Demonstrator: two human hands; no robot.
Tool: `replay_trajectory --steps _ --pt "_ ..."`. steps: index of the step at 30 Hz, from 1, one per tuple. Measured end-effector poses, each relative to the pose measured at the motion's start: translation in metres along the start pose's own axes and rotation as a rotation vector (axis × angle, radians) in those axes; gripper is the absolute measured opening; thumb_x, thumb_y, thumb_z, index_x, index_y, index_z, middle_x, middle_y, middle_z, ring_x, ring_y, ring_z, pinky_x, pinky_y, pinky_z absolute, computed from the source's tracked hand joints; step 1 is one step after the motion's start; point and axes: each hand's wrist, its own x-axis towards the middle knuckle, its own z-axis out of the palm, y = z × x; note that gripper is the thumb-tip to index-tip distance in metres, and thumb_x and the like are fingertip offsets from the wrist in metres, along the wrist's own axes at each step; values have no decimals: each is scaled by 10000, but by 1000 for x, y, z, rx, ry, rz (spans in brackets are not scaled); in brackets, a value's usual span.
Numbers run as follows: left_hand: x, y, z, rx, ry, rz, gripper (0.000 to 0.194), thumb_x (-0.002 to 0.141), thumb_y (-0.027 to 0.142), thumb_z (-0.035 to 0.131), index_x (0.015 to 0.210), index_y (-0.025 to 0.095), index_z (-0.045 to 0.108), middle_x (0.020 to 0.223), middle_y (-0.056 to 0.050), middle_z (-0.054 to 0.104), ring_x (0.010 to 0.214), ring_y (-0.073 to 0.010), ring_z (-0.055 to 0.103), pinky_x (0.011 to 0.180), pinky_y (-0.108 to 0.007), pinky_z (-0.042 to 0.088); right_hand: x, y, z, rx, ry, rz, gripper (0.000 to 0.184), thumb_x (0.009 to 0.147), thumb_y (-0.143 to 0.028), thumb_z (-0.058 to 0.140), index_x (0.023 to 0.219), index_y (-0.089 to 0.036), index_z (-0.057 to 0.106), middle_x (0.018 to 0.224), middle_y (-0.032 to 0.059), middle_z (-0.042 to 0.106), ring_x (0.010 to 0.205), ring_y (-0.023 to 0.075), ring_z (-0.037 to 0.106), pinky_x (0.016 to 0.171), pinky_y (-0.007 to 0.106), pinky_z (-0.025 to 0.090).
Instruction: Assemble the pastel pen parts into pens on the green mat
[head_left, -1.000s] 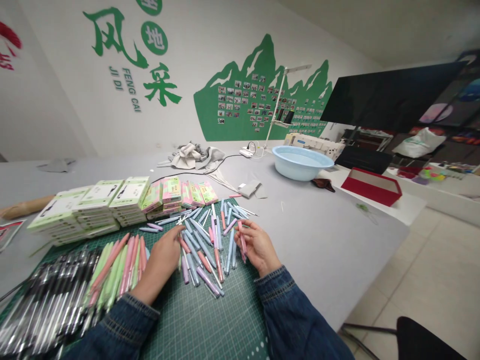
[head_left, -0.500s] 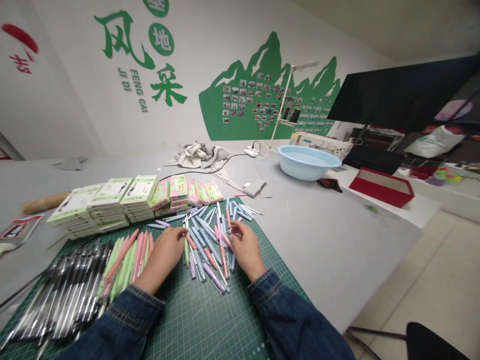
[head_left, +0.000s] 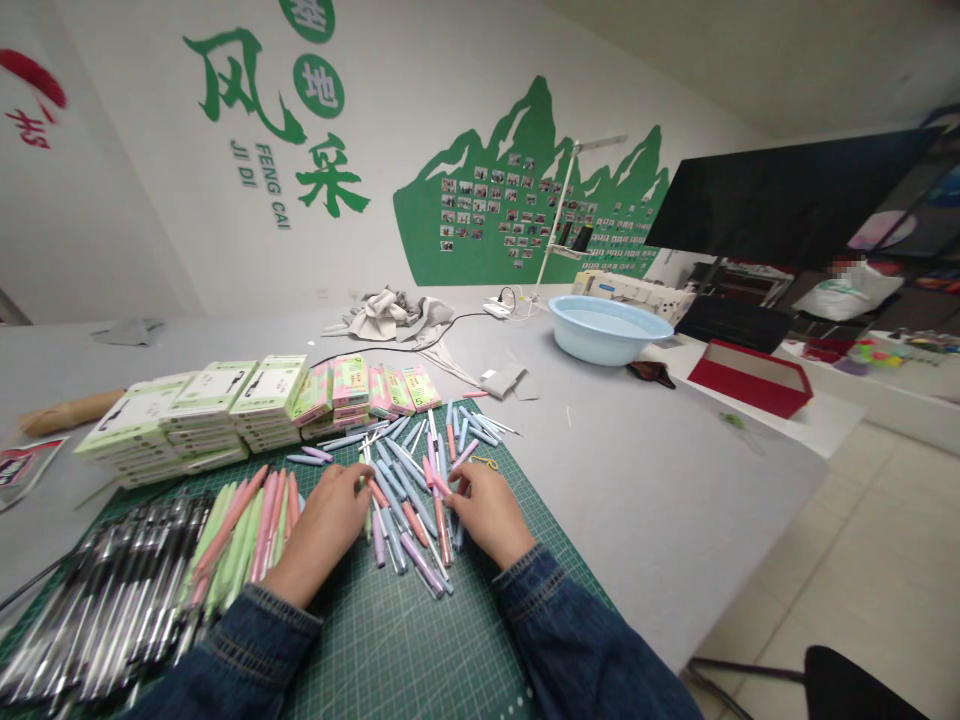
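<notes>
A loose pile of pastel pens (head_left: 409, 470), blue, pink, purple and orange, lies on a green cutting mat (head_left: 390, 640). My left hand (head_left: 322, 530) rests at the pile's left edge, its fingers curled over a green pen (head_left: 368, 505). On the pile's right side my right hand (head_left: 487, 512) pinches the end of a pink pen (head_left: 437, 483) with its fingertips. Both wrists are in denim sleeves.
Left of the pile lie a row of pink and green pens (head_left: 247, 520) and a row of black pens (head_left: 112, 600). Stacked green boxes (head_left: 202, 400) and pink boxes (head_left: 360, 385) stand behind. Farther off are a blue basin (head_left: 607, 325), a red box (head_left: 750, 375) and crumpled cloth (head_left: 390, 310).
My right hand, which held a pink pen lifted above the pile, has come down onto the pile. My left hand has drawn its fingers in over the pens.
</notes>
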Motion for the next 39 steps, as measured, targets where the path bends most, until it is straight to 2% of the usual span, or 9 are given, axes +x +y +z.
replay_trajectory --steps 6,14,20,26,31,35,39 --pt "0 1 2 -13 -8 -12 322 818 245 421 1041 180 643 917 -85 567 860 -214 585 832 -327 425 -5 -4 11 -2 -5 -13 271 714 -166 624 982 -198 611 827 32 626 733 165 542 659 254 348" --pt "0 2 1 -18 -8 -16 312 813 242 427 1024 191 651 872 -76 572 889 -224 575 827 -322 419 3 4 4 12 84 22 312 697 -42 521 962 -170 625 861 50 624 776 167 549 718 255 371" --pt "0 2 2 -4 -8 -16 314 825 243 411 1034 195 640 874 -75 561 874 -222 576 829 -330 416 6 9 1 -30 101 45 259 741 -90 533 953 -189 645 916 61 639 834 181 566 741 256 382" --pt "-3 2 5 -15 -19 6 320 858 280 378 1055 192 614 914 -82 542 895 -226 572 856 -345 413 35 5 2 -253 76 39 252 831 -137 486 1024 -180 643 1024 91 645 977 189 586 828 259 392" --pt "-7 5 4 -16 -5 2 322 871 280 358 1069 195 597 932 -82 524 929 -233 571 868 -351 405 69 -7 16 -333 88 86 225 859 -186 483 979 -107 656 1009 175 643 941 241 616 788 310 424" --pt "-8 8 4 -17 0 -18 314 871 271 351 1064 200 589 934 -80 511 912 -230 574 846 -347 410 82 -12 31 -352 98 126 269 880 -176 441 982 -51 658 1006 243 639 942 281 624 766 342 436" --pt "-10 11 3 -7 2 -33 300 865 273 367 1058 210 589 941 -80 516 901 -228 578 825 -340 413 83 -13 36 -300 94 166 294 885 -224 443 898 -56 685 951 270 656 928 302 634 765 370 437"
